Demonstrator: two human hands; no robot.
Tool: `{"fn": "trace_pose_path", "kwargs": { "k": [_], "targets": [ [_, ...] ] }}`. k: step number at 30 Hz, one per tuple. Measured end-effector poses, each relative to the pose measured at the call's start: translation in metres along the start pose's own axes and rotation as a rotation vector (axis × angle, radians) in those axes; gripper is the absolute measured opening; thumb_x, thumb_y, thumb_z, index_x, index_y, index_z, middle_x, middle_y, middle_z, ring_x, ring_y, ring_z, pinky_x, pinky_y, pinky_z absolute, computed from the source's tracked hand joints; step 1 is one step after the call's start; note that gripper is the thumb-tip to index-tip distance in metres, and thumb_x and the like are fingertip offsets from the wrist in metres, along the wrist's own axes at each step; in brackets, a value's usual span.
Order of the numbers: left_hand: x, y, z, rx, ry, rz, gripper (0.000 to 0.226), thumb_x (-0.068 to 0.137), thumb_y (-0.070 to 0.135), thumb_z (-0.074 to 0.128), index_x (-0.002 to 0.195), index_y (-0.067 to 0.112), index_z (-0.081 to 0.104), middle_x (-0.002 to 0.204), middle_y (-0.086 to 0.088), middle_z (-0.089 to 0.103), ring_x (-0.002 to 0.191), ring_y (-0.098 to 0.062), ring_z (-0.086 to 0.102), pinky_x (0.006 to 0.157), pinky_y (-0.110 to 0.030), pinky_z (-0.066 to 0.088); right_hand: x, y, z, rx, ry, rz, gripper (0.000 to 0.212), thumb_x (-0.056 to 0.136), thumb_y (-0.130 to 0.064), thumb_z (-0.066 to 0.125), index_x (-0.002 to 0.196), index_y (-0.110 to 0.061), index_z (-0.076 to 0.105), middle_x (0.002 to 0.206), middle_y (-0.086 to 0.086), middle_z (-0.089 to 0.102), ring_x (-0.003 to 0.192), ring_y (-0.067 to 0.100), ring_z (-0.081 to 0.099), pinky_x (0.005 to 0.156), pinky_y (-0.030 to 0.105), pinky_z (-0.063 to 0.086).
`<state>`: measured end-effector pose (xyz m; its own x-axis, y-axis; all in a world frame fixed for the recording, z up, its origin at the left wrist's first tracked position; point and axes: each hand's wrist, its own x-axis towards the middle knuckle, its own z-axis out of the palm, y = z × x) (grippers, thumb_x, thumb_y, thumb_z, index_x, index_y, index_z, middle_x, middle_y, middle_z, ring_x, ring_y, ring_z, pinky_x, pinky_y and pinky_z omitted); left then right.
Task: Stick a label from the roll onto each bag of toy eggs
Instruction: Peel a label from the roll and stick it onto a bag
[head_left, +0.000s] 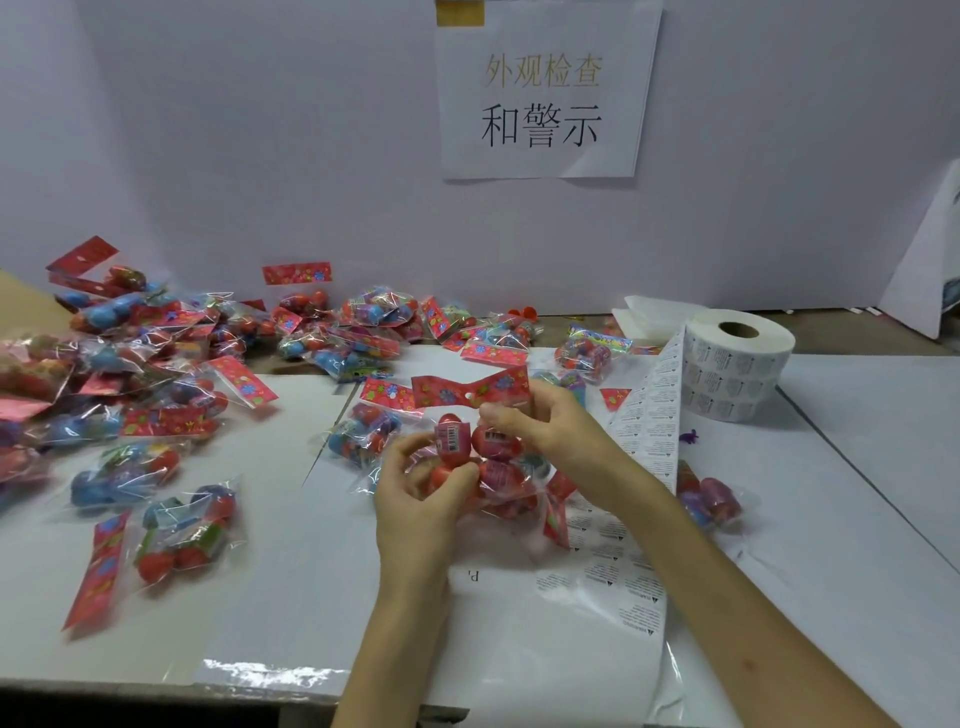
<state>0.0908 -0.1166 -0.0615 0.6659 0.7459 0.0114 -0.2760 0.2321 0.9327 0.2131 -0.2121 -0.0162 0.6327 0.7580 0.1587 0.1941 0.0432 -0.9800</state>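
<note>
Bag (498, 473) upright, header card (470, 391) uppermost

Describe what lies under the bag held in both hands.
Under the bag, gripped by the left hand and right hand, the label strip trails over the white table. A red header card pokes out; the rest beneath is covered.

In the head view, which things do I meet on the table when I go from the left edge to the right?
Pile of egg bags → left hand → held bag → right hand → unrolled label strip → label roll.
</note>
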Motion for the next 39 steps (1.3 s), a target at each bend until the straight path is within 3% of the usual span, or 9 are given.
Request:
{"fn": "trace_pose_path", "kwargs": {
  "k": [8,11,15,19,22,26,31,35,39],
  "targets": [
    [0.004,0.000,-0.002,-0.072,0.152,0.047,0.050,0.085,-0.012,0.071,0.111,0.027,0.055,0.085,-0.006,0.078,0.080,-0.026,0.072,0.063,-0.024,0.060,-0.003,0.002,-0.004,-0.231,-0.189,0.008,0.056,0.074,-0.032,0.087,0.121,-0.045,0.060,0.110,-0.007,0.064,0.097,0.007,0.067,0.085,0.028,0.056],
    [0.004,-0.001,-0.004,-0.111,0.120,0.012,0.051,0.085,-0.007,0.074,0.117,0.030,0.057,0.098,-0.013,0.075,0.087,-0.026,0.074,0.067,-0.025,0.061,-0.004,0.003,-0.004,-0.261,-0.210,-0.006,0.054,0.079,-0.025,0.085,0.124,-0.042,0.060,0.107,-0.007,0.068,0.087,0.007,0.066,0.087,0.030,0.057],
    [0.001,-0.001,-0.002,-0.113,0.017,-0.045,0.045,0.085,0.010,0.079,0.117,0.036,0.062,0.092,0.009,0.079,0.087,-0.014,0.077,0.066,-0.024,0.060,-0.003,0.004,-0.005,-0.225,-0.168,-0.003,0.054,0.076,-0.017,0.080,0.123,-0.037,0.061,0.107,-0.003,0.073,0.090,0.014,0.071,0.089,0.039,0.060],
    [-0.001,-0.001,0.002,0.018,-0.029,-0.014,0.037,0.087,0.011,0.078,0.123,0.017,0.067,0.103,-0.009,0.078,0.099,-0.032,0.075,0.083,-0.041,0.061,-0.004,0.005,-0.003,-0.235,-0.158,-0.003,0.054,0.071,-0.016,0.072,0.120,-0.036,0.063,0.104,-0.002,0.073,0.095,0.012,0.071,0.083,0.035,0.062],
    [-0.001,-0.001,0.002,-0.023,-0.027,-0.015,0.028,0.090,0.016,0.075,0.117,0.020,0.071,0.102,-0.010,0.078,0.099,-0.035,0.074,0.077,-0.040,0.062,-0.003,0.007,0.000,-0.241,-0.144,-0.010,0.049,0.070,-0.014,0.068,0.114,-0.035,0.065,0.091,0.003,0.072,0.085,0.021,0.070,0.081,0.042,0.063],
    [0.001,-0.001,0.001,-0.040,-0.018,-0.011,0.014,0.094,0.021,0.071,0.107,0.026,0.075,0.107,-0.011,0.077,0.106,-0.037,0.072,0.095,-0.054,0.057,-0.002,0.009,0.002,-0.171,-0.142,-0.006,0.039,0.082,-0.022,0.079,0.116,-0.032,0.064,0.103,0.010,0.073,0.099,0.032,0.071,0.091,0.051,0.059],
    [0.000,0.001,-0.001,-0.024,0.078,0.042,0.017,0.088,0.022,0.077,0.105,0.023,0.076,0.101,-0.010,0.076,0.103,-0.039,0.071,0.091,-0.052,0.059,-0.001,0.010,0.001,-0.257,-0.150,0.016,0.039,0.086,-0.036,0.078,0.121,-0.041,0.061,0.110,-0.007,0.073,0.106,0.013,0.069,0.098,0.045,0.056],
    [-0.001,0.001,0.001,-0.008,0.079,0.059,0.019,0.087,0.022,0.078,0.106,0.024,0.076,0.099,-0.006,0.077,0.098,-0.031,0.073,0.082,-0.043,0.061,-0.002,0.007,0.004,-0.255,-0.170,-0.009,0.038,0.088,-0.025,0.076,0.120,-0.038,0.062,0.108,-0.019,0.069,0.101,0.004,0.068,0.087,0.030,0.059],
    [-0.003,0.005,0.004,-0.046,-0.010,0.030,0.027,0.077,0.029,0.081,0.104,0.024,0.080,0.098,-0.009,0.079,0.091,-0.027,0.077,0.076,-0.040,0.063,-0.003,0.008,0.003,-0.208,-0.206,-0.020,0.048,0.082,-0.003,0.073,0.120,-0.030,0.063,0.100,0.005,0.074,0.090,0.015,0.071,0.083,0.038,0.061]
  ]
}}
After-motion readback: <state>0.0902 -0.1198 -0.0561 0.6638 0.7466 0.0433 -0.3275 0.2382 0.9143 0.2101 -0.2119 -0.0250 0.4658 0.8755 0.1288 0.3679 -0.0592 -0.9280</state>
